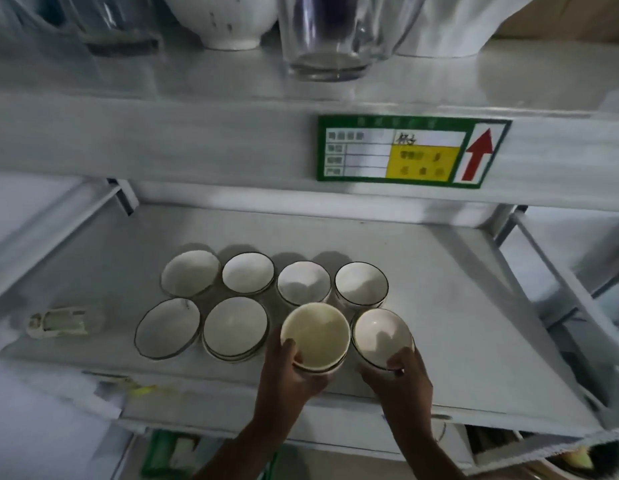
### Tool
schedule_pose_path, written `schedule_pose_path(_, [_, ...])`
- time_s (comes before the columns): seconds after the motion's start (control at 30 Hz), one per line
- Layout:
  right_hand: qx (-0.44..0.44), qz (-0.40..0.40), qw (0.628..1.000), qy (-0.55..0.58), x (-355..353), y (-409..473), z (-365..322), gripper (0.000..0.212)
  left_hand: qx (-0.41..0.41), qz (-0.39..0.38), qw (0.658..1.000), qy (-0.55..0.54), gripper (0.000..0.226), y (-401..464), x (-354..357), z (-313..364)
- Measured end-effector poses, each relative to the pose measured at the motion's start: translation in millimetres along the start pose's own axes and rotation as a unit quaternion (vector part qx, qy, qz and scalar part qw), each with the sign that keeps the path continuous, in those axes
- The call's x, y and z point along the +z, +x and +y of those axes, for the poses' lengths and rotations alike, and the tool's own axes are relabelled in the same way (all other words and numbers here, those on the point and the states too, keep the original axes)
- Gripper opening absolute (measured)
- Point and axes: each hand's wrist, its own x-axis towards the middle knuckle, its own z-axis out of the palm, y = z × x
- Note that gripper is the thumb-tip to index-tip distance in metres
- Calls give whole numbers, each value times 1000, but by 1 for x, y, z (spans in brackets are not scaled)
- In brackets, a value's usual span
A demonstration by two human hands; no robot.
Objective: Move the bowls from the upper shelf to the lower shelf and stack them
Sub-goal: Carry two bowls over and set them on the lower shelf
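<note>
Eight bowl piles stood on lower shelf (439, 306). We gripped cream bowl (315, 332) with left hand (294, 374), white bowl (380, 334) with right hand (401, 375). Stacking seemed unfinished.

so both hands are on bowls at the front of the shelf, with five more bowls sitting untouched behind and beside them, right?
Not quite: the head view shows six untouched bowls, not five, four in the back row and two front left. The left hand and right hand do each grip a bowl at the front of the shelf.
</note>
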Motion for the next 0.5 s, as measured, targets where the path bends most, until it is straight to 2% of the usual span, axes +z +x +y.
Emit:
schedule_pose_path(0.23, [-18,5,999,-26,8,1,16,48,-46,-23,999,-5,66,-4,12,-31])
schedule_pose_path(0.5, [-6,3,999,-38,16,-2,17,48,-59,-38,997,-31,58,0,16,-42])
